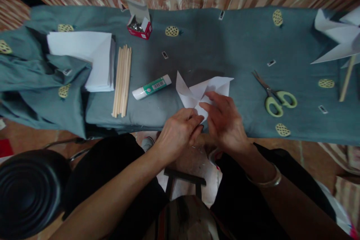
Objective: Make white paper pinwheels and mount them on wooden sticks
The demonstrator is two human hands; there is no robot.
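Note:
A white paper pinwheel [216, 83] with folded, pointed blades lies at the table's front edge, under both hands. My left hand [180, 129] is closed on its near corner, thumb and fingers pinching the paper. My right hand [225, 116] reaches over the pinwheel from the right, its fingers bent and touching the paper near the middle; whether they hold anything small is hidden. Left of the hands lies a glue stick [153, 87], white with a green label. To the right, scissors [274, 95] with green handles lie with their blades pointing away.
Several wooden sticks [122, 80] lie beside a stack of white paper [98, 60]. Behind them stands an opened red box [140, 28] of small metal pieces. A finished-looking pinwheel [341, 35] on a stick lies far right. A black stool [30, 193] stands lower left.

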